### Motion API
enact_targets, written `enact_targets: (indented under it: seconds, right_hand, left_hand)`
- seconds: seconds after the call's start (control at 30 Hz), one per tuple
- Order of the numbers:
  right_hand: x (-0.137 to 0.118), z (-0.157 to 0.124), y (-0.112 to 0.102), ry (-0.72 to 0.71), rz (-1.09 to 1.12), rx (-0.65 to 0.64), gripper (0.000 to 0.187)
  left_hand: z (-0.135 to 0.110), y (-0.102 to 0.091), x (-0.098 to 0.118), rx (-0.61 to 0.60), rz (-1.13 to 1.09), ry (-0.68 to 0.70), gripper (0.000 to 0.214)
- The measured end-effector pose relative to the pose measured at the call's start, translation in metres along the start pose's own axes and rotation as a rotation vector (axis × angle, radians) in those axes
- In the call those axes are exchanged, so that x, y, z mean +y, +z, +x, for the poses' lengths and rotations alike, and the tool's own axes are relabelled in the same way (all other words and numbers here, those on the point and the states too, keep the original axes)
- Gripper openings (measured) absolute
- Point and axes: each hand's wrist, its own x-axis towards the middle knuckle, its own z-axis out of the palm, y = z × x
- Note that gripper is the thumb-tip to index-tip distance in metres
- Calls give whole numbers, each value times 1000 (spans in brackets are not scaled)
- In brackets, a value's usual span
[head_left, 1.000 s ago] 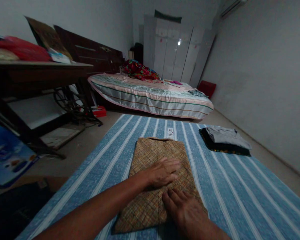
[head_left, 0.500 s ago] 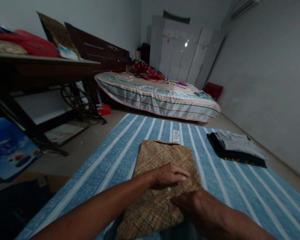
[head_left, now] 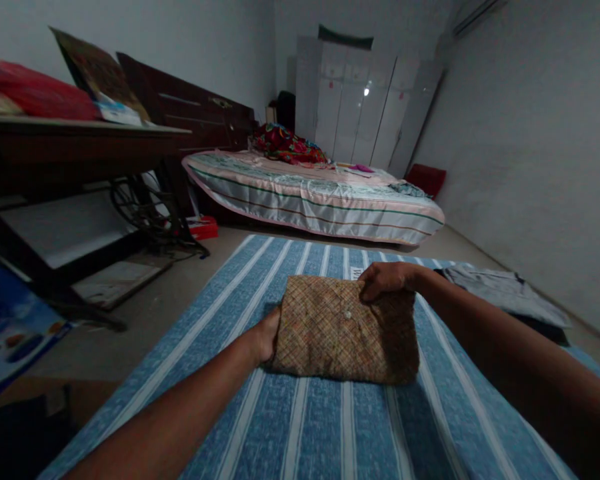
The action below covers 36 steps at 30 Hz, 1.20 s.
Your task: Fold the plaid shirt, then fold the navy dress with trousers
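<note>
A brown checked shirt (head_left: 325, 333), folded into a compact rectangle with a small pale button showing, lies on the blue-and-white striped cloth (head_left: 260, 427). My left hand (head_left: 269, 335) holds its left edge, the fingers hidden behind or under the fabric. At the upper right edge, my right hand (head_left: 387, 279) pinches the fabric, thumb in front and the other fingers curled over the back. The shirt's far side is hidden from view.
Folded grey and black clothes (head_left: 505, 293) sit to the right, partly behind my right forearm. Beyond are a bed (head_left: 300, 193) and wardrobe (head_left: 355, 100). At left stand a treadle table (head_left: 80, 143) and a blue printed bag (head_left: 15, 333).
The shirt's near part has been folded up and away, making it shorter. My left hand moved to its left edge, and my right hand moved forward to the top edge.
</note>
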Motion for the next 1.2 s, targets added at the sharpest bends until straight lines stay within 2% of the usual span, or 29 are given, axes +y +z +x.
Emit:
enact_targets:
  seconds: [0.1,0.13,0.23,0.4,0.53,0.6,0.7,0.8,0.87,1.0,1.13,1.2]
  right_hand:
    - [26,30,11,-7,-51,148,14]
    - [33,35,16,-14,-44,170,15]
    - [44,35,24,-43,-21,221,17]
    - [42,30,20,-107,-30,281,21]
    - [41,40,26,-125,-115,343,13]
    - [42,44,30,-117,-162,386,10]
    - [47,40,31,-73,-226,481,15]
    - [56,27,28,12,-279,575,20]
    - [61,13,28,63,-308,619,22]
    - [65,-13,40,65,-354,636,25]
    - [68,-17,53,138,-245,670,40]
    - [70,-11,56,187,-154,664,39]
  left_hand:
    - [-1,-14,-1,-99,-277,-169,68]
    - [-2,-16,-1,-126,-373,-229,69]
    - [-7,-12,-1,-102,-482,-292,50]
    - [-16,-2,-1,95,-495,-220,39]
    - [-18,-6,-2,147,-510,-319,30]
    - [-18,-7,-1,138,-495,-366,26]
    - [-19,-7,1,152,-450,-386,22]
    - [-20,-9,3,185,-349,-332,20]
    - [-21,-12,4,247,-203,-285,22]
    - [-22,-18,5,387,54,-175,28]
    - [-20,-15,4,374,107,-128,26]
    - [-18,-13,3,390,114,-122,25]
